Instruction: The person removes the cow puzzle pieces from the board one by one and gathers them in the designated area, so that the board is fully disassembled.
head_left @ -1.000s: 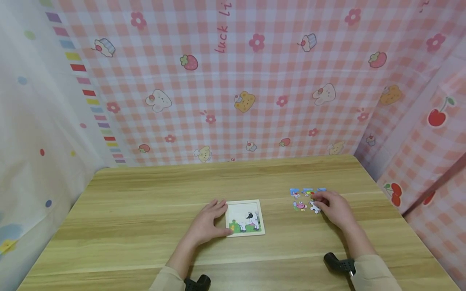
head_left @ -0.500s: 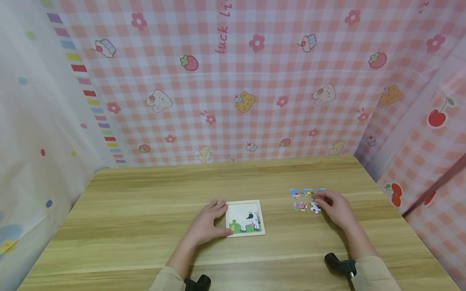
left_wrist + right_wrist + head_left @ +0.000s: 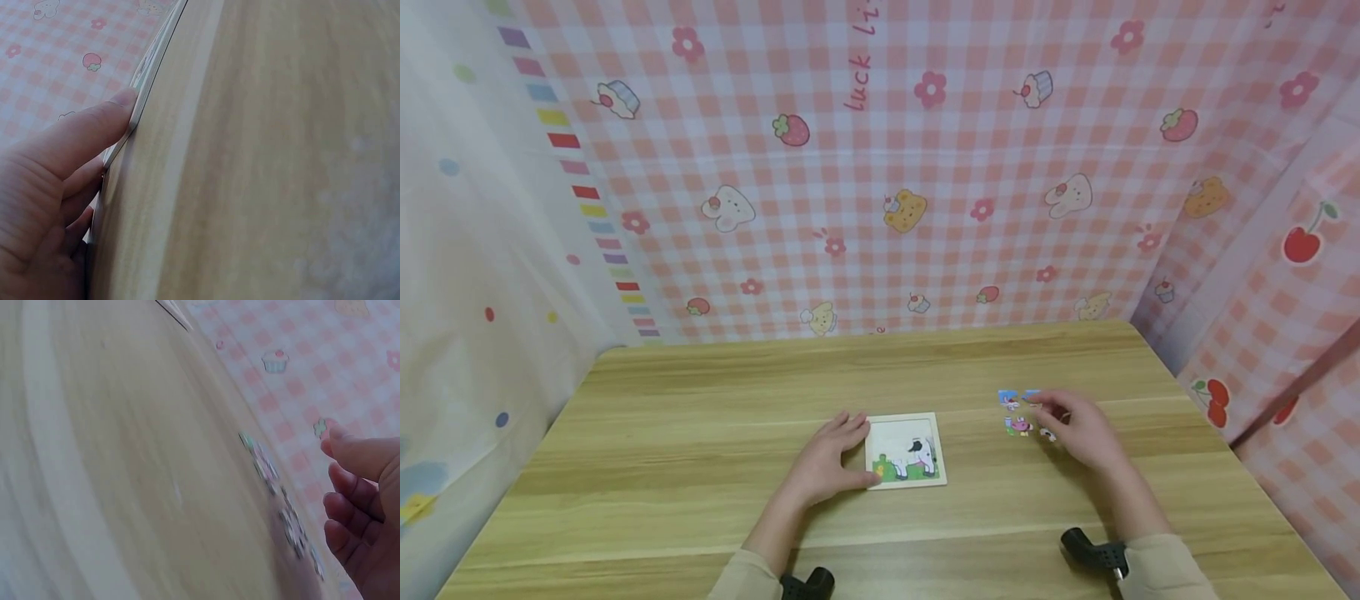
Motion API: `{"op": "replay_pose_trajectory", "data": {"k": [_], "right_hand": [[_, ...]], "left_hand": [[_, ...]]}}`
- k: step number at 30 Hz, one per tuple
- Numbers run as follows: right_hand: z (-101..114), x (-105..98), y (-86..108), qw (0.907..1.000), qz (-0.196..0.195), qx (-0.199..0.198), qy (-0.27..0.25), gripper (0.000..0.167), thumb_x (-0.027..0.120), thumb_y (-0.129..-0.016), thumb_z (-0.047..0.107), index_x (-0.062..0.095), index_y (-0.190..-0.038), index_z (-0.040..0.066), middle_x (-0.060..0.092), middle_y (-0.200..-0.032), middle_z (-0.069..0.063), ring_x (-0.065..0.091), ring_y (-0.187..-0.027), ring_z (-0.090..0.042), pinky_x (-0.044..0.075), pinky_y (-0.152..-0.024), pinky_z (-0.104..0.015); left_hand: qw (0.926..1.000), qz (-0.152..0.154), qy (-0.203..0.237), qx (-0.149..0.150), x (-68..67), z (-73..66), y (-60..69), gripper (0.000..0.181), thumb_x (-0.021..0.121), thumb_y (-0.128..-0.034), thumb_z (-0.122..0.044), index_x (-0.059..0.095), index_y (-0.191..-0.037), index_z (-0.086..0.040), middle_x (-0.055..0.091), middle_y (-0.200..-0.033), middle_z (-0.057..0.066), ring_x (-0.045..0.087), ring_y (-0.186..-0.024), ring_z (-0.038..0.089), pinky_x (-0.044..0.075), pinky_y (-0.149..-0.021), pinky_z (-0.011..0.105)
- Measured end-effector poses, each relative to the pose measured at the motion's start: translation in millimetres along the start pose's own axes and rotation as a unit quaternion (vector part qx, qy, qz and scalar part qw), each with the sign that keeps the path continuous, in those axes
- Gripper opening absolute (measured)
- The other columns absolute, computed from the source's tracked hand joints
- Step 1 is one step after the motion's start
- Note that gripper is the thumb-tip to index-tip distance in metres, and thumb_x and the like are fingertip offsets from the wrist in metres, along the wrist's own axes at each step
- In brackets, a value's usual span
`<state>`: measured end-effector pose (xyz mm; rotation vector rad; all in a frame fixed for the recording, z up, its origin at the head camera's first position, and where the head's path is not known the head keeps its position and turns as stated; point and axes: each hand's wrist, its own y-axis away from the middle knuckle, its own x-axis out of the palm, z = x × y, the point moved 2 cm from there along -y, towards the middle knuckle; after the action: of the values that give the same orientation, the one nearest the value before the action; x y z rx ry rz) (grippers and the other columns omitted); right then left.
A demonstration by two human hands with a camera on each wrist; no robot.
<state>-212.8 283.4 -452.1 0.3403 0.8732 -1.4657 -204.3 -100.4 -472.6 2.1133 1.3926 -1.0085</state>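
My left hand (image 3: 827, 467) holds the left side of a square wooden puzzle board (image 3: 943, 450), partly filled with cow-picture pieces. In the left wrist view, the thumb (image 3: 119, 109) presses the board's edge, with the other fingers lower along it. Over loose jigsaw pieces at the right hovers my right hand (image 3: 1086, 429), fingers bent loosely. The right wrist view shows the fingers (image 3: 340, 531) above the tabletop with no piece visible between them. A pig piece (image 3: 1018, 426) and a black-and-white piece (image 3: 1047, 434) lie below the hand, which partly covers the group.
The wooden table (image 3: 700, 417) reaches back to a pink checked curtain (image 3: 880, 167). Black wrist mounts (image 3: 1093, 552) stick out near both sleeves. A blue-topped piece (image 3: 1007, 395) lies at the back left of the loose group.
My right hand has shifted slightly left over the loose pieces and now hides the back-right one and more of the black-and-white piece. The left hand and board have stayed put.
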Motion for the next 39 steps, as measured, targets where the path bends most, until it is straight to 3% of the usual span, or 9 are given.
{"op": "replay_pose_trajectory", "data": {"k": [7,20,28,39], "right_hand": [[13.1,14.3,-4.5,0.9982,0.043,-0.030,-0.029,0.021,0.072,-0.088,0.003,0.071,-0.109,0.000,0.061,-0.079,0.000,0.051,-0.070,-0.004,0.047,-0.061,-0.021],[32.8,38.5,-7.6,0.9946,0.084,-0.056,-0.025,0.020,0.072,-0.090,0.008,0.070,-0.108,0.003,0.061,-0.083,0.005,0.052,-0.076,-0.004,0.048,-0.066,-0.021],[48.4,55.7,-9.7,0.9886,0.114,-0.092,-0.035,0.019,0.072,-0.088,0.005,0.070,-0.107,0.002,0.062,-0.084,0.005,0.052,-0.076,-0.004,0.048,-0.066,-0.022],[67.7,81.3,-12.5,0.9843,0.154,-0.085,-0.018,0.027,0.076,-0.087,0.017,0.070,-0.113,0.011,0.065,-0.101,0.001,0.057,-0.090,-0.012,0.051,-0.078,-0.026]], "left_hand": [[1.0000,0.001,-0.004,0.001,0.4,0.8,-0.1,0.086,0.084,-0.0753,-0.042,0.050,-0.144,-0.004,0.040,-0.156,0.007,0.026,-0.148,0.036,0.024,-0.118,0.057],[1.0000,0.001,-0.009,0.002,-0.3,-1.4,0.0,0.086,0.084,-0.0742,-0.042,0.050,-0.144,-0.003,0.040,-0.156,0.007,0.026,-0.148,0.037,0.024,-0.118,0.058],[1.0000,-0.001,-0.007,0.003,-0.4,-0.9,0.3,0.086,0.084,-0.0748,-0.041,0.050,-0.143,-0.002,0.041,-0.156,0.008,0.026,-0.148,0.037,0.025,-0.118,0.058],[1.0000,0.002,-0.008,0.002,-0.5,-0.9,0.7,0.085,0.084,-0.0748,-0.041,0.051,-0.143,-0.004,0.041,-0.155,0.007,0.027,-0.148,0.037,0.025,-0.118,0.058]]}}
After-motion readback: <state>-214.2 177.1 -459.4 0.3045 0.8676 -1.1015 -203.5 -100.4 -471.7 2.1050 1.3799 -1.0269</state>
